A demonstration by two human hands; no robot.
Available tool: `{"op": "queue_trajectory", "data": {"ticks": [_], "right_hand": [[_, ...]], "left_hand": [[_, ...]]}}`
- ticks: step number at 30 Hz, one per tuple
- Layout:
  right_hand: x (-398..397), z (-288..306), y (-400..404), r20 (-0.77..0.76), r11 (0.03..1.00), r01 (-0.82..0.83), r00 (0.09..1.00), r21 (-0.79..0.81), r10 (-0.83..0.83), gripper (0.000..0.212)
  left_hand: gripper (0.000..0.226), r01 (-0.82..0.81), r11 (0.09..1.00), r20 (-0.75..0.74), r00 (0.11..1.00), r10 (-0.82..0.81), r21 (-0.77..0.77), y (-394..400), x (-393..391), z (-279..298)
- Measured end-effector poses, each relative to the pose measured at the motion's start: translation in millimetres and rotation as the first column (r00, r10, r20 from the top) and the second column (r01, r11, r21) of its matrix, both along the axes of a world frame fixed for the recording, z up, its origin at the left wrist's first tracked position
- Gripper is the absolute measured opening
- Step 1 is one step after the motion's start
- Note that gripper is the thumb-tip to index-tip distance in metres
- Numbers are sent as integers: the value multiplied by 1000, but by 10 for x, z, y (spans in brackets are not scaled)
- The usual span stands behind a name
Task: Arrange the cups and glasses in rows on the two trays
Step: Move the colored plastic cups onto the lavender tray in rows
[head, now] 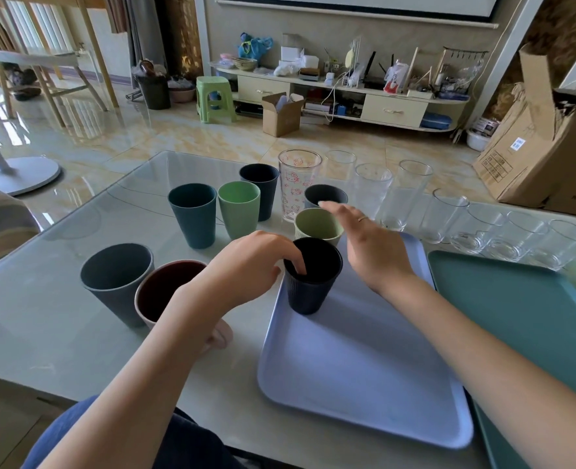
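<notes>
My left hand pinches the rim of the black cup, fingers hooked inside its left lip and thumb on the outside, and the cup stands upright at the far left corner of the blue tray. My right hand hovers flat with the fingers straight and together, holding nothing, reaching over the far edge of the tray toward the pale green cup just beyond the black one. A dark grey cup sits behind that, and the printed glass stands tall just to its left. The green tray lies to the right with nothing on it that I can see, and a line of clear glasses runs along its far side. On the table to the left wait the rest: a teal cup, a light green cup, a navy cup, a big grey cup and a pink mug partly under my left forearm. The risks, as I judge them, are close at hand — my left forearm could nudge the pink mug when I draw back, and my right hand, moving among crowded cups, could knock the tall printed glass over. Letting go of the black cup crookedly might tip it — it is narrow at the base.
</notes>
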State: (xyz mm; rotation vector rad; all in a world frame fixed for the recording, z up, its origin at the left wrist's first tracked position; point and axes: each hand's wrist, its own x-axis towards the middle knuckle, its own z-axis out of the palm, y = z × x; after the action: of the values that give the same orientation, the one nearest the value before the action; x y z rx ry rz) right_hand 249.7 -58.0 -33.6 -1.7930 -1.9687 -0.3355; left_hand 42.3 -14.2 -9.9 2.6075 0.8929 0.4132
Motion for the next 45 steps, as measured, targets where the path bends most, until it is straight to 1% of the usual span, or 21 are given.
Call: {"op": "queue_trajectory", "data": {"ticks": [2,3,5,7,9,11,14,16,20,23,25,27,28,30,32,33,35,37,39,43,45], "right_hand": [[-52,111,116,4,996,-3,1000,91,2,61],[-98,164,213,-1,994,-7,1000,105,8,53],[-226,271,443,-12,997,-31,999,69,32,41],[-408,398,677,2,998,-70,998,-8,70,37],[-655,522,877,27,985,-139,989,-107,142,35],[-933,577,1056,98,949,-209,967,-237,237,41],[-1283,504,1312,220,893,-197,927,-404,304,49],[-1439,392,1454,245,878,-163,923,-450,297,44],[-1597,264,1579,202,891,-176,938,-418,280,17],[-1546,320,1525,136,910,-216,951,-354,278,16],[-1460,443,1393,42,926,-272,955,-263,293,13],[-1344,596,1194,-51,930,-328,944,-165,325,11],[-1272,668,1074,-87,930,-346,937,-126,337,13],[-1102,782,800,-136,934,-351,931,-62,340,13],[-914,849,498,-192,941,-337,924,3,331,11],[-830,877,337,-231,941,-339,913,26,335,10],[-692,928,-7,-288,935,-354,893,26,346,10],[-601,943,-316,-330,920,-391,870,-14,365,11],[-501,908,-631,-372,905,-420,851,-62,369,11],[-326,639,-1007,-346,896,-410,876,-170,335,13],[-291,483,-1099,-313,897,-394,894,-202,322,15]], "left_hand": [[55,-14,1000,92,996,15,-12,33,-34,32],[59,-45,999,127,991,43,15,59,-67,48],[62,-156,982,129,981,142,104,127,-159,74],[58,-288,944,60,958,282,159,196,-276,84],[50,-417,890,-29,903,429,182,253,-380,89],[46,-510,843,-95,843,530,172,299,-456,98],[39,-586,796,-147,783,604,150,358,-549,87],[35,-597,791,-166,773,612,136,393,-595,64],[30,-620,775,-118,766,632,125,437,-664,56],[27,-667,730,-12,737,676,151,447,-706,87],[35,-699,703,82,715,695,134,443,-713,116],[50,-708,701,185,703,687,83,432,-704,155],[61,-693,719,245,705,665,44,431,-696,168],[86,-577,812,409,724,556,-83,401,-671,201],[105,-364,914,564,722,400,-181,314,-619,257],[109,-256,943,600,727,334,-214,253,-582,289],[111,0,951,644,736,209,-308,99,-488,352],[103,226,881,684,716,140,-417,-9,-426,385],[88,341,807,658,749,77,-483,-94,-377,411],[60,373,737,483,873,-72,-564,-160,-333,377],[45,331,746,381,918,-113,-577,-178,-315,332]]}}
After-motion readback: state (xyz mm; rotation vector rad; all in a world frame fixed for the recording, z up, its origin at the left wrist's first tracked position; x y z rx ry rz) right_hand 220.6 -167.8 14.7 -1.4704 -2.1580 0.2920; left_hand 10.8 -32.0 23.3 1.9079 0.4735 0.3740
